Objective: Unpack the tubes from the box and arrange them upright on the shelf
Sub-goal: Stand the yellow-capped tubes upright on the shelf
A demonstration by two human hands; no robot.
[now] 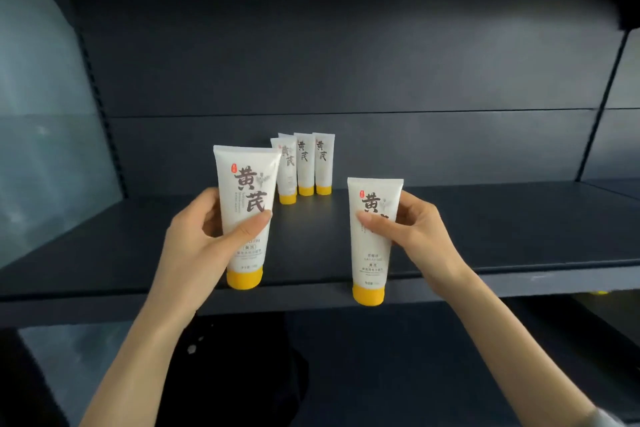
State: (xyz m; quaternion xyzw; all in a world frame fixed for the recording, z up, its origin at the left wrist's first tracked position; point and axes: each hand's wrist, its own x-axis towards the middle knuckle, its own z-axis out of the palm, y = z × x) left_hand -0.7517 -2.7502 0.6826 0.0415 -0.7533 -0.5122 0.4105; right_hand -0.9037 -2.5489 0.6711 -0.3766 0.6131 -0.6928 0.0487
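The left hand (204, 225) is wrapped around the first tube (247, 184), thumb in front and fingers behind, and holds it straight up with its yellow cap down at the front edge of the shelf (485, 225), left of the middle. The right hand (412, 229) grips the second tube (372, 253) the same way near the middle of that edge, with its cap a bit lower than the edge. The other tubes (305, 166) stand on their caps, close together, near the back edge.

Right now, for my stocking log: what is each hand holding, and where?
Left hand grips the left tube mid-body; right hand grips the right tube mid-body.
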